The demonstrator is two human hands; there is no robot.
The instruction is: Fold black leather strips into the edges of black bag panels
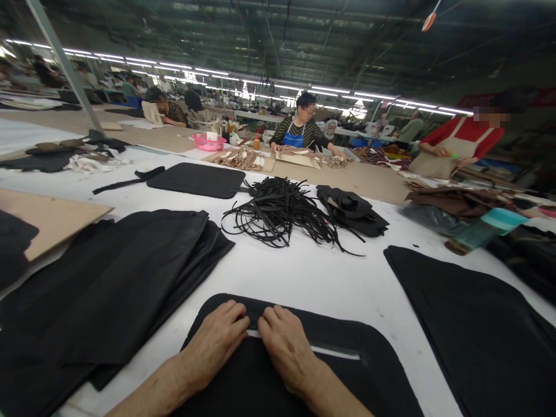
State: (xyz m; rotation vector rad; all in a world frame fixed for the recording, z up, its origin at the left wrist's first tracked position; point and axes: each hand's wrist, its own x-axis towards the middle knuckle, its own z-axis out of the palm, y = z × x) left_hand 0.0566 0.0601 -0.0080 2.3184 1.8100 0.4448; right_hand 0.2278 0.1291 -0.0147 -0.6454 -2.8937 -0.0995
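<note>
A black panel (343, 376) with rounded corners lies on the white tabletop right in front of me. Near its far edge shows a narrow white line (336, 352), either a gap or a strip; I cannot tell which. My left hand (219, 330) has its fingers curled down onto the panel's far band, left of the middle. Close beside it, my right hand (286, 341) is closed on the same band. Both sets of fingertips are partly hidden, bent over the material at the white line.
Stacked black sheets lie left (125, 272) and right (473, 313). Farther off are a heap of thin black strips (282, 205), folded black pieces (351, 208), a flat black panel (195, 178) and a teal-lidded bottle (482, 231). Co-workers (299, 130) stand across the table.
</note>
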